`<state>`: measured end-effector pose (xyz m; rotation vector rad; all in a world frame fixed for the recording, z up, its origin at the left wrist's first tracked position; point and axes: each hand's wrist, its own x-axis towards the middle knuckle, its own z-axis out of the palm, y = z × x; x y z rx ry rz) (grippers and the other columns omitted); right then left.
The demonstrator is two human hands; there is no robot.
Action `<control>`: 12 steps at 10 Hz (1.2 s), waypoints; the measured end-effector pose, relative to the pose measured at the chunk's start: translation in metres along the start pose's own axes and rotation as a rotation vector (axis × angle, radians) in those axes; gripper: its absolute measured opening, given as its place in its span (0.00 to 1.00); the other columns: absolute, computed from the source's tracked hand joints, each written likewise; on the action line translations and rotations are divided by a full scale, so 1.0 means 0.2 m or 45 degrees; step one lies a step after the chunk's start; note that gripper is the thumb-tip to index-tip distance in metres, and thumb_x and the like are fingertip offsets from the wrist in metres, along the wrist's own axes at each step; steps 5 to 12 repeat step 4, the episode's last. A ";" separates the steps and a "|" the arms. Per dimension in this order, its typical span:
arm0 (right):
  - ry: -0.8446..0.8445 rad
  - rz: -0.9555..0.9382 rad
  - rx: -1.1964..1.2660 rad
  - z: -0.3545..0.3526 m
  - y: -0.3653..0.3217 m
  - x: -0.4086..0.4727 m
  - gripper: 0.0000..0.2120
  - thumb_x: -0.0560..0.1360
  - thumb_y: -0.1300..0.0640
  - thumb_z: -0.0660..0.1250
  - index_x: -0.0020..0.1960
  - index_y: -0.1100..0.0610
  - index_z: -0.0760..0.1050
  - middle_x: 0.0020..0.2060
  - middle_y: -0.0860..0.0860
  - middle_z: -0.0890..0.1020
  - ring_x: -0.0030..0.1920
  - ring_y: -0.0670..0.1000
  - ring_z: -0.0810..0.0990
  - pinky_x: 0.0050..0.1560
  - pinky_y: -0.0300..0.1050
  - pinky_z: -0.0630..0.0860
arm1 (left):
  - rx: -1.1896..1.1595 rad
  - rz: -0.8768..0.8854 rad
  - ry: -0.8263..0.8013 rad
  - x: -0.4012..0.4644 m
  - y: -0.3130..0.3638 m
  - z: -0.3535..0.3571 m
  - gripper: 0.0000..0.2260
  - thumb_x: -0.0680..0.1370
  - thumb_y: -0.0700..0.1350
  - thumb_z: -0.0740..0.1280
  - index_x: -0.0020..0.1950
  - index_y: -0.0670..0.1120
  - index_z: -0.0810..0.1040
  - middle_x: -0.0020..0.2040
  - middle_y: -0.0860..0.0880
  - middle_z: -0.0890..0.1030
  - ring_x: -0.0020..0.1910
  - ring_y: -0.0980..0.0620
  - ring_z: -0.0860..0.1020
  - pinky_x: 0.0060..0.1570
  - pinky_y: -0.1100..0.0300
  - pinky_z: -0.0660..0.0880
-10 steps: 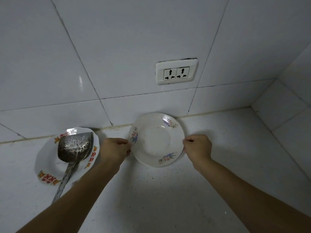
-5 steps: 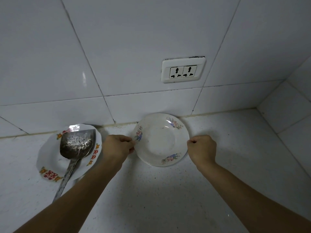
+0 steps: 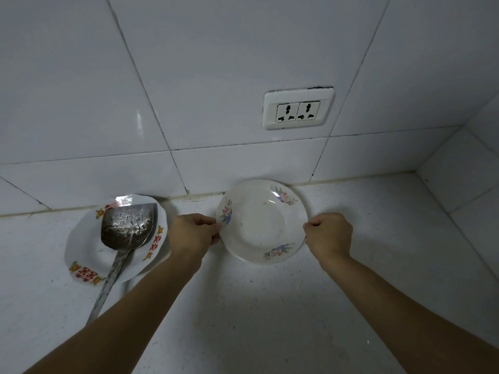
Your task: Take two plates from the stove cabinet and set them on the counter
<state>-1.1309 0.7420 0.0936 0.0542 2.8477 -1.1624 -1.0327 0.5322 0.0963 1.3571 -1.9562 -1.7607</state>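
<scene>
Two hands are at one flowered plate (image 3: 263, 221), which sits flat on the counter (image 3: 270, 306) close to its back edge, right by the tiled wall (image 3: 216, 76). The left hand (image 3: 193, 233) has its fingers curled and pinches the plate's left rim. The right hand (image 3: 328, 234) is curled at the right rim too, and its fingertips look like they just touch the edge. I think a hand goes on each side so the plate stays level and comes down softly without a bang.

One more plate, with red marks (image 3: 89, 252), lies further along the back edge toward the left side of the counter, well apart from the flowered one. A big metal spatula (image 3: 127, 228) rests in it, with the handle poking out toward the front edge. That plate seems to be a rest for the spatula, so I think it may not be one of the two. It looks like one plate is down and another may still need fetching.
</scene>
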 end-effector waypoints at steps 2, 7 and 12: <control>-0.044 -0.015 -0.030 -0.02 0.00 -0.01 0.13 0.72 0.67 0.66 0.28 0.66 0.75 0.24 0.58 0.74 0.26 0.54 0.74 0.30 0.40 0.70 | 0.003 0.046 -0.002 -0.03 -0.01 -0.01 0.04 0.71 0.35 0.74 0.41 0.43 0.82 0.39 0.45 0.83 0.36 0.48 0.82 0.31 0.62 0.78; -0.037 -0.198 -0.180 -0.11 -0.08 -0.11 0.12 0.76 0.56 0.66 0.48 0.66 0.79 0.41 0.60 0.84 0.40 0.59 0.83 0.40 0.51 0.81 | 0.307 0.245 -0.032 -0.11 0.02 -0.08 0.16 0.71 0.49 0.74 0.57 0.47 0.80 0.40 0.55 0.81 0.37 0.57 0.80 0.32 0.64 0.74; -0.037 -0.198 -0.180 -0.11 -0.08 -0.11 0.12 0.76 0.56 0.66 0.48 0.66 0.79 0.41 0.60 0.84 0.40 0.59 0.83 0.40 0.51 0.81 | 0.307 0.245 -0.032 -0.11 0.02 -0.08 0.16 0.71 0.49 0.74 0.57 0.47 0.80 0.40 0.55 0.81 0.37 0.57 0.80 0.32 0.64 0.74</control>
